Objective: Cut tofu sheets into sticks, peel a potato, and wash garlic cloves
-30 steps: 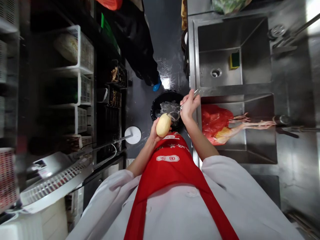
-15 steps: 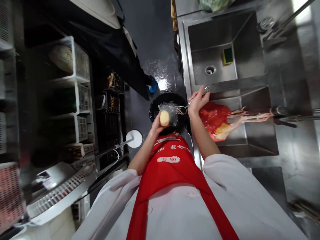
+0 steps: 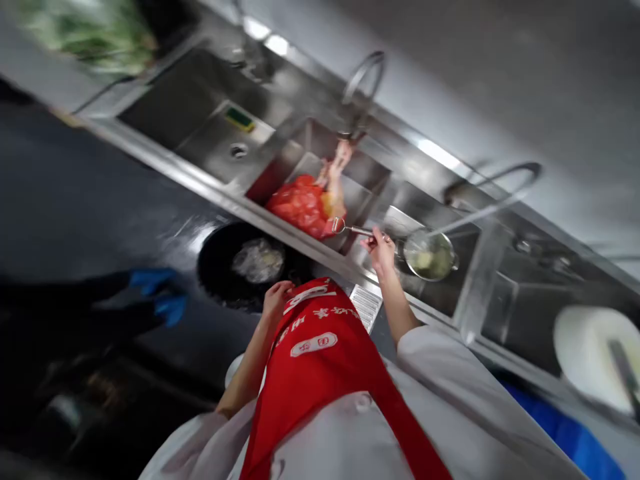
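Note:
My right hand (image 3: 380,252) is closed around the handle of a metal peeler (image 3: 360,231), whose head points left over the sink edge. My left hand (image 3: 277,298) is beside the red apron (image 3: 325,373), by the rim of a black bin (image 3: 213,270). Its fingers look curled and are blurred; what they hold, if anything, is hidden. Crumpled clear plastic (image 3: 257,261) lies in the bin. Right of my right hand, a round metal pot (image 3: 453,261) in a sink basin holds pale yellow pieces, apparently in liquid.
A red plastic bag (image 3: 300,205) with poultry-like legs (image 3: 339,167) lies in the middle basin. The left basin contains a sponge (image 3: 240,120). Curved taps (image 3: 373,63) rise behind. A white round board (image 3: 590,353) with a knife is at right. Another person's blue shoes (image 3: 167,293) are at left.
The view has swung right toward the sinks. The potato in my left hand is no longer visible, and that hand is now by the apron. My right hand still grips the peeler.

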`<state>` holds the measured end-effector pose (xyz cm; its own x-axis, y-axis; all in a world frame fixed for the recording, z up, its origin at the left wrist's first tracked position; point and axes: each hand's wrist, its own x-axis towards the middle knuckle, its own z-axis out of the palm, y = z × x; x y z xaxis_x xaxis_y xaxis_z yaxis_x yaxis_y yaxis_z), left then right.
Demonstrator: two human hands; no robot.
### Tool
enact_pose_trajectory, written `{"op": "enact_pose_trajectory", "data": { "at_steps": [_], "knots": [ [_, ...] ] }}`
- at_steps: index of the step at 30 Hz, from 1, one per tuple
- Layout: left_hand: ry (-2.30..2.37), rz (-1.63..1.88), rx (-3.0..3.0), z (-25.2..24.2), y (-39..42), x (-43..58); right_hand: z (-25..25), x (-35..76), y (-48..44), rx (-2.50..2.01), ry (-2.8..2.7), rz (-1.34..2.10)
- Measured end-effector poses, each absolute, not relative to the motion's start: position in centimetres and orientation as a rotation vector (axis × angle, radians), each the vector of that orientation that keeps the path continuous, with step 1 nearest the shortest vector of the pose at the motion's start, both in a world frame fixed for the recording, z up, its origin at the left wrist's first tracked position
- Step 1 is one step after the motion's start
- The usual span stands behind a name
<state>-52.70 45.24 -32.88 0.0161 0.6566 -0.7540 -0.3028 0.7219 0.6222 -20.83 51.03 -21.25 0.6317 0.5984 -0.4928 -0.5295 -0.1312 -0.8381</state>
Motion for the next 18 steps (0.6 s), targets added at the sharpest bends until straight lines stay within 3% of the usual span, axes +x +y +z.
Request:
{"op": "enact_pose_trajectory", "data": {
  "at_steps": [5, 9, 14, 18],
  "knots": [
    [1.317, 0.545, 0.675, -33.6, 43.1, -46.8, -22.9, -12.4, 36.5, -1.495, 0.277, 0.663],
    [1.174, 0.486, 0.96, -31.4, 42.3, -39.3, -25.0, -10.2, 27.4, -1.39, 0.342, 0.585],
    [0.856, 0.454, 1.325, -28.1, 43.4, -21.8, -25.7, -5.5, 21.6, -1.224, 0.513, 0.62],
    [0.73, 0.199, 1.682, -28.1, 43.5, -4.8, -25.3, -0.2, 17.7, -1.198, 0.508, 0.598]
  ]
}}
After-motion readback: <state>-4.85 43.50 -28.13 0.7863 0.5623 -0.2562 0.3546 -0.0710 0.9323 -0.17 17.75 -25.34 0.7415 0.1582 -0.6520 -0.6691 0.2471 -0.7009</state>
